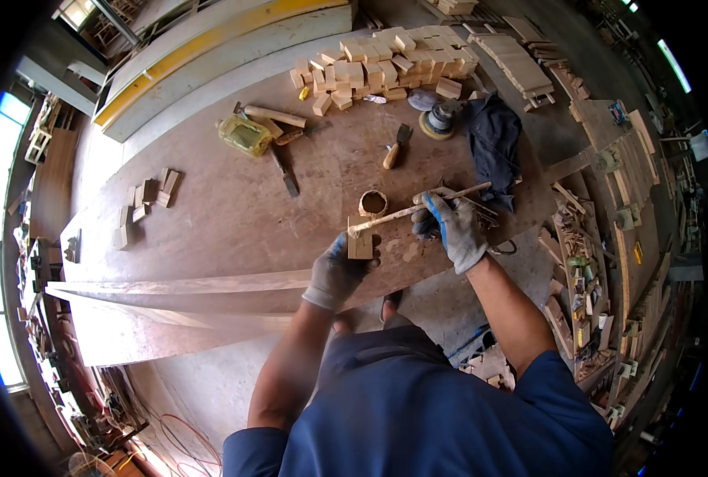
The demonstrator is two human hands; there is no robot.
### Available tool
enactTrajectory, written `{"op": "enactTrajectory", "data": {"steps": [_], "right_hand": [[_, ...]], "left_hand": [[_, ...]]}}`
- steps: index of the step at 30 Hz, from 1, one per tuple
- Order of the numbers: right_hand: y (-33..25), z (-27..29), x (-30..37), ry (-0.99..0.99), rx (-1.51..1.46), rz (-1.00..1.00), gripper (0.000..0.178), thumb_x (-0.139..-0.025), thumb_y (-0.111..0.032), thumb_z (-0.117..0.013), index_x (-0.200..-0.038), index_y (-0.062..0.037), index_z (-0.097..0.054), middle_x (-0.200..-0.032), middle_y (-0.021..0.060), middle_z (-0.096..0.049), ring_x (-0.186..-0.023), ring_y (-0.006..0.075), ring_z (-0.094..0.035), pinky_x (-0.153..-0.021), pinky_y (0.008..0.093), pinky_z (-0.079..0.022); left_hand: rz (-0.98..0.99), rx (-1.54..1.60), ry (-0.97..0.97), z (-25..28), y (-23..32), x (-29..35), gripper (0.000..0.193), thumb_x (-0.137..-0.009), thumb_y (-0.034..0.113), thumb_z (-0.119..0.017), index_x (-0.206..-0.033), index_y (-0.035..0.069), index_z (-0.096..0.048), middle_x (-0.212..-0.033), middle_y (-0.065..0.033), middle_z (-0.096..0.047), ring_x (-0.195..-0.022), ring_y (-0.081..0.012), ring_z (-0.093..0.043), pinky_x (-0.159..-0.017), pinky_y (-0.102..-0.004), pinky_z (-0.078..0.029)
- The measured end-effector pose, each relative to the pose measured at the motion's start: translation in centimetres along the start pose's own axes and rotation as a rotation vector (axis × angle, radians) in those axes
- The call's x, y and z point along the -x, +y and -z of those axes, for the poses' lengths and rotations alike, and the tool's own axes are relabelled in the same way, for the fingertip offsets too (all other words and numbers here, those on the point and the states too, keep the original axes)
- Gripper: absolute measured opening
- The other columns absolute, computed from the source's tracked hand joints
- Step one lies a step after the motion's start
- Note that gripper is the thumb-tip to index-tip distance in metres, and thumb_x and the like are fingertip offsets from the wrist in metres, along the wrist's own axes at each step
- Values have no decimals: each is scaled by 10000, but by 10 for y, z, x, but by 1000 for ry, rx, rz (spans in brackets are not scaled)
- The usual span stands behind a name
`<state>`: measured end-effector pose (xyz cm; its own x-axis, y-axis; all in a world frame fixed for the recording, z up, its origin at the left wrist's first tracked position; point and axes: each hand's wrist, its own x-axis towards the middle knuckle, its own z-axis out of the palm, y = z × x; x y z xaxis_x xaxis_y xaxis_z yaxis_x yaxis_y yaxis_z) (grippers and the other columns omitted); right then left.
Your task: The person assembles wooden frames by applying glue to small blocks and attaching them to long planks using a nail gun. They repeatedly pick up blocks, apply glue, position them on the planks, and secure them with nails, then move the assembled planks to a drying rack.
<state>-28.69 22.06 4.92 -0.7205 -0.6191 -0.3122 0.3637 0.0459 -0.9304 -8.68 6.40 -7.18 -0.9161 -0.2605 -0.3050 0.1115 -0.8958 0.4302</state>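
My left hand point(332, 277), in a grey and blue work glove, grips a small wooden block point(360, 247) near the table's front edge. A thin, light stick point(394, 216) is held in my gloved right hand point(457, 230). Its pale, whitish end lies against the upper part of the block; whether it carries bristles is too small to tell. Just beyond the block stands a small round pot point(374, 203) with a crusted rim and a dark inside. Dark items lie partly hidden behind my right hand.
Many wooden blocks point(370, 71) are piled at the table's far side. A chisel-like tool point(398, 147), a round sander point(438, 121) and a dark cloth point(493, 143) lie nearer. Several loose blocks point(143, 199) sit at left, with long wooden strips point(187, 284) along the front.
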Motion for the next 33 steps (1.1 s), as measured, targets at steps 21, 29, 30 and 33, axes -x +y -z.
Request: {"op": "enactTrajectory", "data": {"steps": [21, 29, 30, 33], "right_hand": [[1, -12, 50, -304, 286, 354, 243, -1098, -219, -616, -1112, 11, -694, -924, 67, -734, -801, 108, -685, -723, 279, -571], [-8, -11, 36, -201, 222, 243, 255, -1098, -228, -620, -1139, 10, -702, -919, 71, -737, -813, 126, -719, -721, 284, -604], [-8, -16, 33, -163, 213, 269, 263, -1096, -241, -626, -1124, 8, -710, -905, 69, -735, -793, 126, -718, -708, 282, -601], [-13, -12, 26, -59, 215, 286, 258, -1094, -219, -630, -1156, 17, -715, -944, 72, -746, -826, 124, -720, -747, 280, -621]], "left_hand": [[-72, -53, 69, -2, 4, -2, 491, -1114, 398, -532, -1466, 57, -562, -1371, -219, -661, -1133, -326, -663, -915, -465, -585], [-244, -624, 33, 32, -5, -10, 506, -1099, 410, -557, -1458, 53, -571, -1349, -208, -669, -1135, -327, -658, -929, -463, -572], [-287, -758, 31, 39, -9, -9, 511, -1094, 411, -568, -1455, 49, -573, -1339, -206, -672, -1132, -326, -657, -930, -462, -566], [-292, -876, 33, -11, 5, 6, 521, -1079, 408, -596, -1445, 38, -577, -1311, -204, -678, -1112, -319, -651, -925, -457, -545]]}}
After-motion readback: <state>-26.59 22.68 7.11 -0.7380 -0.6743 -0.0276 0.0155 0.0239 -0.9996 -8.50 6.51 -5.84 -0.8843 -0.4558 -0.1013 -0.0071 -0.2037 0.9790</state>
